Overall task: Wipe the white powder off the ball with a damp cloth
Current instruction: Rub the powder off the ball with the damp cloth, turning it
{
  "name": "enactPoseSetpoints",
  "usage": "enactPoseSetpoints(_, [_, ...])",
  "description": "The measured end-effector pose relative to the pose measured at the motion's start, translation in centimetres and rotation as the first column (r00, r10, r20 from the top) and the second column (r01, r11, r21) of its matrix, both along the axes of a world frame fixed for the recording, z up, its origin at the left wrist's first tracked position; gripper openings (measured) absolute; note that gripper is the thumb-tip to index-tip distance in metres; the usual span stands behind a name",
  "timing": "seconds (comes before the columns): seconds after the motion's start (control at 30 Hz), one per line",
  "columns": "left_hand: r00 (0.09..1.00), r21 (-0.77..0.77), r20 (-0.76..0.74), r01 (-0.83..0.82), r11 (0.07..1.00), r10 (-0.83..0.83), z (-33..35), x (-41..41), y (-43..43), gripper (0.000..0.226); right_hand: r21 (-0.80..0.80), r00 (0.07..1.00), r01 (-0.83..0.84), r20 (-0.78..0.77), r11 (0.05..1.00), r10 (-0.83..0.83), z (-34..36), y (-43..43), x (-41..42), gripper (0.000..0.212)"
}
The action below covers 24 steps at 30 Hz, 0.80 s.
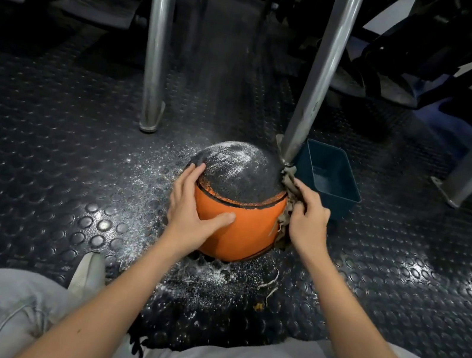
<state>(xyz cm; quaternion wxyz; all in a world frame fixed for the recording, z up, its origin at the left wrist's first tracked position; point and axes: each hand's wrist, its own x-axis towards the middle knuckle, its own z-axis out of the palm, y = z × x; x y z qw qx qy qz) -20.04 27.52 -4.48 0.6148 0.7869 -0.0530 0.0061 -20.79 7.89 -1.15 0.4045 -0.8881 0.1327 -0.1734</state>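
Right of centre, a slanted metal leg [322,68] comes down just beside the ball [237,219], with a blue tub [331,179] just beside that leg; my right hand [309,219], gripping the cloth [288,187], is hemmed in there; an upright leg [158,40] stands upper left of the ball; between the two legs the studded floor [44,162] lies open; left of centre it is open too, down to my shoe [89,273] at lower left.
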Motion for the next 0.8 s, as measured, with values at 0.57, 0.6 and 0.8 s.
enactPoseSetpoints(0.57, [0.999, 0.111, 0.011, 0.032, 0.993, -0.033, 1.5, -1.8, 0.6, 0.089, 0.092, 0.975, 0.178, 0.117, 0.980, -0.188, -1.3, 2.7, -3.0, 0.044])
enactPoseSetpoints(0.6, [0.999, 0.127, 0.012, 0.041, 0.991, -0.043, 1.6, -1.9, 0.7, 0.089, 0.097, 0.974, 0.187, 0.113, 0.978, -0.197, -1.4, 2.7, -3.2, 0.043])
enactPoseSetpoints(0.8, [0.999, 0.316, -0.038, 0.032, 0.948, -0.021, 3.0, -1.9, 0.4, 0.117, -0.085, 0.972, 0.166, 0.184, 0.983, -0.148, -1.2, 2.8, -3.7, 0.040])
